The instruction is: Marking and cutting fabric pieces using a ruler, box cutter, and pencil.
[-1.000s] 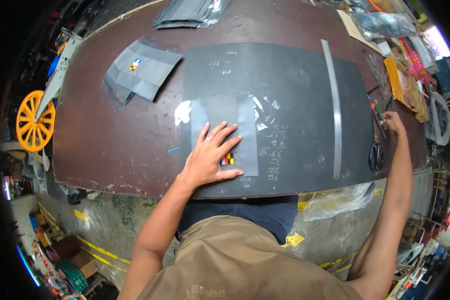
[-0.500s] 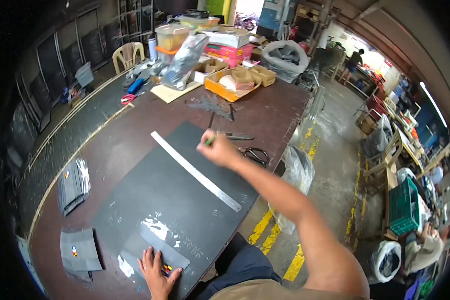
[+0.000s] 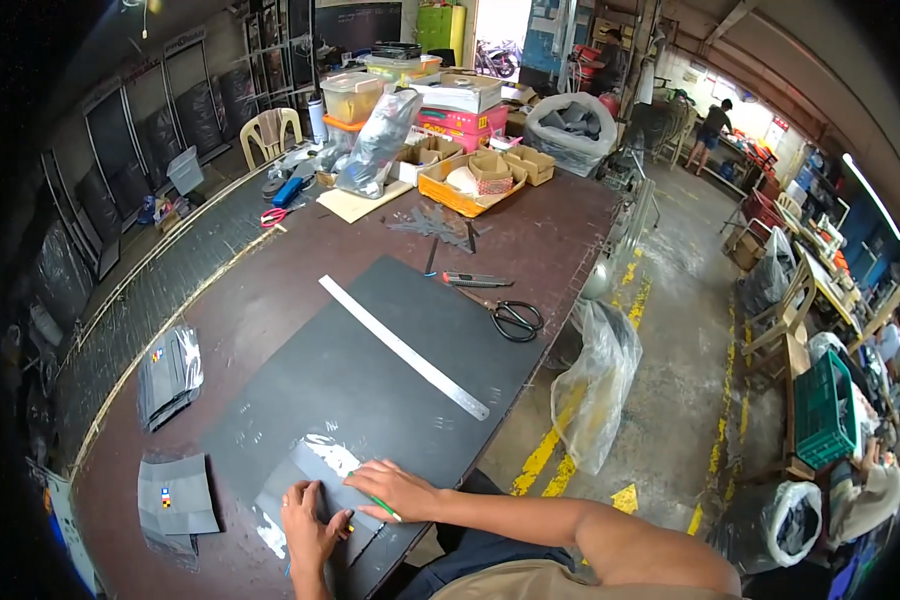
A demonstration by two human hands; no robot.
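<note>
Two hands down at the near edge of the brown desk (image 3: 270, 290): the left hand (image 3: 308, 522) lies flat with fingers spread on one grey cut-out panel (image 3: 315, 470), while the right hand (image 3: 398, 490) has its fingers pinched around one green pen (image 3: 378, 503), tip on that same panel. The panel is a smooth grey piece with a pale glare patch, lying on one big dark sheet (image 3: 370, 370) beside one long steel ruler (image 3: 403, 346). Further out sit one pair of black scissors (image 3: 515, 319), one utility knife (image 3: 475, 281), and two stacks of grey pieces (image 3: 170, 370) at the left.
</note>
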